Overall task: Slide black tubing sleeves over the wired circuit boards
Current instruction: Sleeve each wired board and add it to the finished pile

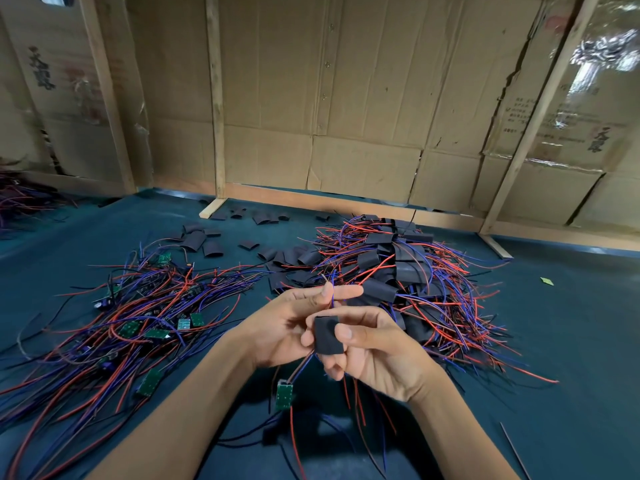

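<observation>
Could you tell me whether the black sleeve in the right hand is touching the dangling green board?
Apart. The head view shows the black sleeve pinched in the right hand, with bare wires between it and the green board below.

We see bare bench [571,323] at right; wire piles [114,327] crowd the left, sleeved boards [398,271] the far middle.

On the surface [571,323], bare wired boards [138,327] lie left, sleeved boards [408,282] heap right, loose sleeves [221,244] lie scattered behind between them, before the cardboard wall [346,98].
</observation>
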Demonstrator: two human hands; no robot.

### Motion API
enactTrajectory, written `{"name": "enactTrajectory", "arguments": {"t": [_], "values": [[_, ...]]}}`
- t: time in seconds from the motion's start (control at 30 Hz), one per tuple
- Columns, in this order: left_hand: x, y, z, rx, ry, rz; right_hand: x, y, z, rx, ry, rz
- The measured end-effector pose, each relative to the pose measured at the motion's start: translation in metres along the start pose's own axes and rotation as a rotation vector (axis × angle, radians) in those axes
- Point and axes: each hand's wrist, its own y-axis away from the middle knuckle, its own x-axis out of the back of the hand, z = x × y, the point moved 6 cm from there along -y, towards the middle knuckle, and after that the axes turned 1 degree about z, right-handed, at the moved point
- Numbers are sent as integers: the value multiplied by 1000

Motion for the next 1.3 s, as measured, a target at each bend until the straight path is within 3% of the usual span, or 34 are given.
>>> {"name": "enactTrajectory", "arguments": {"t": [0.13, 0.27, 0.37, 0.43, 0.6, 0.77, 0.93, 1.1, 1.3], "values": [[12, -7, 4, -133, 71, 175, 5, -1, -2, 19, -9, 38], [31, -7, 16, -306, 243, 385, 19, 0, -6, 27, 8, 187], [44, -5, 21, -366, 275, 439, 26, 0, -11, 56, 49, 310], [45, -1, 24, -391, 104, 489, 30, 0, -15, 130, 46, 395], [20, 6, 32, -627, -737, 605, 42, 4, -29, 404, -9, 597], [0, 10, 25, -774, -1243, 659, 56, 12, -30, 451, 30, 765], [-7, 14, 26, -883, -1144, 670, 55, 10, -29, 454, 38, 733], [-6, 17, 29, -871, -1072, 717, 52, 9, -28, 453, -51, 702], [-8, 15, 27, -875, -1154, 694, 49, 6, -25, 439, -106, 681]]}}
